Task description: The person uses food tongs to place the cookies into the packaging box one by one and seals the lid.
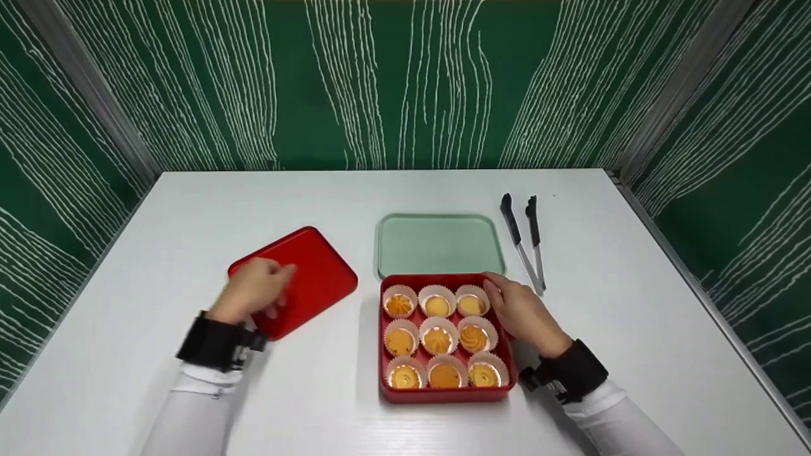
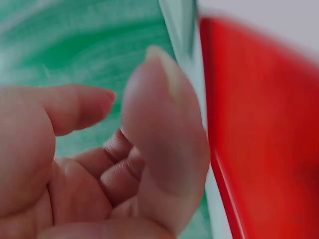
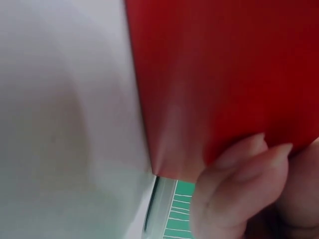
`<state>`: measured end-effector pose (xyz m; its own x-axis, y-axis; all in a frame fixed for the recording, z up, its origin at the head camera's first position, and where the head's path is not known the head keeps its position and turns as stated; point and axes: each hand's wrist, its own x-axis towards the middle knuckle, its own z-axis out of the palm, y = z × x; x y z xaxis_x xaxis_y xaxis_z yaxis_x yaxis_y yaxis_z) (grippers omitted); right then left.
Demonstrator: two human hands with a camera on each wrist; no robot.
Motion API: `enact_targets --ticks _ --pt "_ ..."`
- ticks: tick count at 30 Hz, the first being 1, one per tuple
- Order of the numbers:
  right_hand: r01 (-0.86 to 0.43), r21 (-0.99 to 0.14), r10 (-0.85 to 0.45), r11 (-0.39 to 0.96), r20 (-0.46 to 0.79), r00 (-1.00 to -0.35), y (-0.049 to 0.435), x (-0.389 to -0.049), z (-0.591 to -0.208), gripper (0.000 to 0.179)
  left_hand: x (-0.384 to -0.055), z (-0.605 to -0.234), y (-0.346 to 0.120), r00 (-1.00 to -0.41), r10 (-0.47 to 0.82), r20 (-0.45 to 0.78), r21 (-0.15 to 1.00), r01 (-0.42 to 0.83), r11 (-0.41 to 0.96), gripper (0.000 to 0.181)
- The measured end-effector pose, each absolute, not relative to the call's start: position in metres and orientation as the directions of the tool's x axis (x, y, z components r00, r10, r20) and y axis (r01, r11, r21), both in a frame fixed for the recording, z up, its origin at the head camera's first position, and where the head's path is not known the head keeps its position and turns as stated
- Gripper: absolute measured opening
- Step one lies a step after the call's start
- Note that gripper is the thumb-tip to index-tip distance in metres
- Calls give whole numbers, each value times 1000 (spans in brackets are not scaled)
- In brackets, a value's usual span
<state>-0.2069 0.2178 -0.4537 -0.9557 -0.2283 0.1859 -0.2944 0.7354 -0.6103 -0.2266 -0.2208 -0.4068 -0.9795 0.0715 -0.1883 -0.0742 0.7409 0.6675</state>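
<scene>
A square red box (image 1: 447, 396) stands on the white table, filled with several cookies (image 1: 437, 340) in pale paper cups. My right hand (image 1: 523, 316) holds the box by its far right corner. In the right wrist view, curled fingers (image 3: 244, 174) press against the box's smooth red outer wall. To the left lies a flat red lid (image 1: 320, 278), turned at an angle. Over its near left part hovers my left hand (image 1: 256, 288), fingers loosely bent and nothing in them. The left wrist view shows that hand's thumb and fingers apart, beside the lid's red edge (image 2: 219, 164).
Behind the box lies a pale green rectangular lid or tray (image 1: 440, 244), close to the box's far rim. Tongs (image 1: 533, 218) with black handles rest at its right, spread apart. Green panels (image 1: 437, 82) with white streaks wall in the table's back and sides.
</scene>
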Motion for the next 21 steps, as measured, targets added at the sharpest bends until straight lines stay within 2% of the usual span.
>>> enact_targets --ticks 5,9,15,21 --pt "-278 -614 -223 739 166 -961 217 -208 -453 37 -232 -410 -266 -983 -90 -160 612 -170 772 37" --pt "-252 -625 -215 739 136 -967 217 -208 -452 38 -232 -418 -287 -964 -173 -200 562 -258 786 41" --pt "-224 -625 -202 748 107 -973 219 -208 -453 41 -236 -434 -290 -946 -214 -244 576 -318 753 35" --pt "-245 -614 -213 751 126 -969 219 -207 -452 40 -239 -440 -289 -961 -202 -188 567 -275 776 30"
